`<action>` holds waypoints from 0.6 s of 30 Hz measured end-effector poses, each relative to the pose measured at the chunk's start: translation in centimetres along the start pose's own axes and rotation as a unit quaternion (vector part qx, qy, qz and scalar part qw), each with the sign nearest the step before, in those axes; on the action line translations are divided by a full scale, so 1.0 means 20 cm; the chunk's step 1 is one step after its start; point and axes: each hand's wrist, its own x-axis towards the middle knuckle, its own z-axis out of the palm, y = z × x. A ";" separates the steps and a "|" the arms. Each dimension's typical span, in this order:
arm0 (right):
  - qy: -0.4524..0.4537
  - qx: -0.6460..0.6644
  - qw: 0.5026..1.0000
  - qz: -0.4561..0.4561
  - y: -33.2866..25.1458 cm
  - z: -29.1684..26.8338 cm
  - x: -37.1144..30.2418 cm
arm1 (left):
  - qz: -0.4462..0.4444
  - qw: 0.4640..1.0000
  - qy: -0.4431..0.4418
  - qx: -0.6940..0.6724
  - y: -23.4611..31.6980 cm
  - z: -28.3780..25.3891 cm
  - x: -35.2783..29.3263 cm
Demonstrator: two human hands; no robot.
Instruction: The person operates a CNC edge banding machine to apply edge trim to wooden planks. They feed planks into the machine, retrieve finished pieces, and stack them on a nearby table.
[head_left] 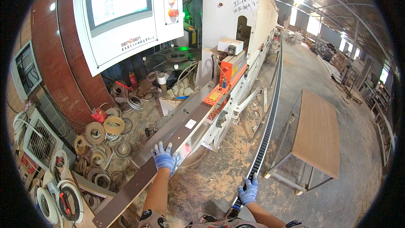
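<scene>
My left hand (163,157), in a blue and white glove, lies with its fingers spread on a long dark brown board (145,165). The board runs along the infeed of a white machine (236,105) that looks like an edge bander. My right hand (248,191), gloved the same way, rests on the near end of a narrow black roller rail (262,147), its fingers apart and slightly bent. The rail runs along the machine's right side. Orange parts (228,76) of the machine stand beyond the board's far end.
A control panel (126,23) with a lit screen hangs at the upper left. Rolls of edge banding (96,131) lie heaped on the left floor. On the right stands a wheeled table (318,135) with a brown top. Sawdust (206,169) covers the floor between machine and rail.
</scene>
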 end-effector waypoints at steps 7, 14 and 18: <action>0.005 -0.020 1.000 -0.013 -0.03 -0.02 0.00 | 0.001 1.000 0.007 -0.015 -0.01 0.03 0.01; 0.009 -0.021 1.000 -0.015 -0.02 -0.01 0.00 | 0.012 1.000 0.025 0.011 0.00 0.05 0.02; 0.010 -0.016 1.000 -0.009 -0.02 0.00 0.00 | 0.014 0.999 0.029 0.012 -0.01 0.07 0.03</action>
